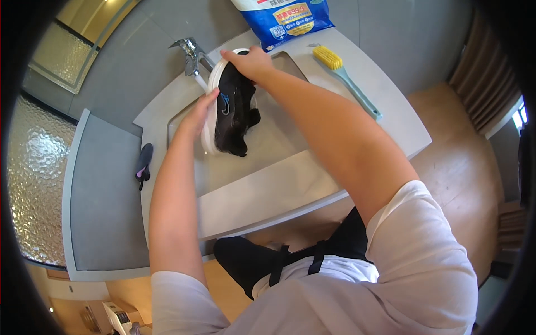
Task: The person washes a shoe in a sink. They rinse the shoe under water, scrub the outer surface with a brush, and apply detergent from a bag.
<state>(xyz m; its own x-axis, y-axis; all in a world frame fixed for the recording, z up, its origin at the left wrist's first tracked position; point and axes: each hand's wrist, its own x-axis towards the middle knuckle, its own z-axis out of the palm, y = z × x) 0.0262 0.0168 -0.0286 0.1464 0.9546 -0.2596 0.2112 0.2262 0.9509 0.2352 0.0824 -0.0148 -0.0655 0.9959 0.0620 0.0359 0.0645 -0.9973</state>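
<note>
Over the sink basin (268,131) I hold a black sneaker (231,100) with a white sole and a small blue mark on its side. It is tilted on edge, toe toward the wall and heel toward me. My left hand (200,114) grips the sole side near the middle. My right hand (251,64) is closed round the toe end. Beside the sole, a chrome faucet (192,54) pours a stream of water (201,82) close to my left fingertips. The upper looks wet and shiny. Parts of my fingers are hidden behind the shoe.
A scrub brush (349,84) with yellow bristles and a teal handle lies on the right of the pale counter (391,125). A blue and white package (287,22) stands at the back. On the left edge rests a dark insole-shaped item (144,162), beside a grey partition (106,195).
</note>
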